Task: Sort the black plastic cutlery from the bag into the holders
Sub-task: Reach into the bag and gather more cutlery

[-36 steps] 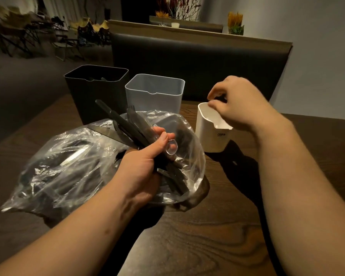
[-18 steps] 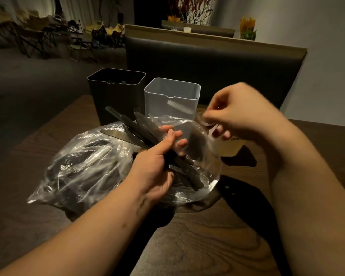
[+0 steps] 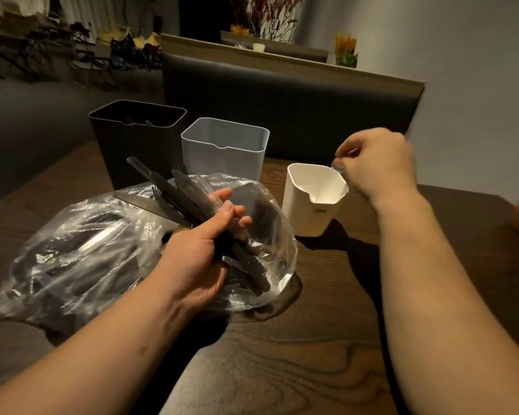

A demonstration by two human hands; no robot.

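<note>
Centrally, the left hand [image 3: 198,253] grips a bundle of black cutlery [image 3: 162,184] above the clear bag [image 3: 81,256] on the table [image 3: 282,369], while the right hand [image 3: 378,166] pinches a small clear piece [image 3: 337,166] over the white holder [image 3: 309,211], lettered roughly "CREW", beside the grey holder [image 3: 222,154] and black holder [image 3: 132,151].

the scene is dim and warm, lit from overhead, with hard dark shadows on the wooden table [image 3: 282,369] beneath the clear bag [image 3: 72,265] and along the left of the right forearm [image 3: 417,280]. white glare streaks the bag's creases, and the white holder [image 3: 306,211] is the brightest surface. the wide lens bows the far bench [image 3: 282,94]; the right hand [image 3: 378,166] is motion-blurred, the far left background soft and noisy.
</note>
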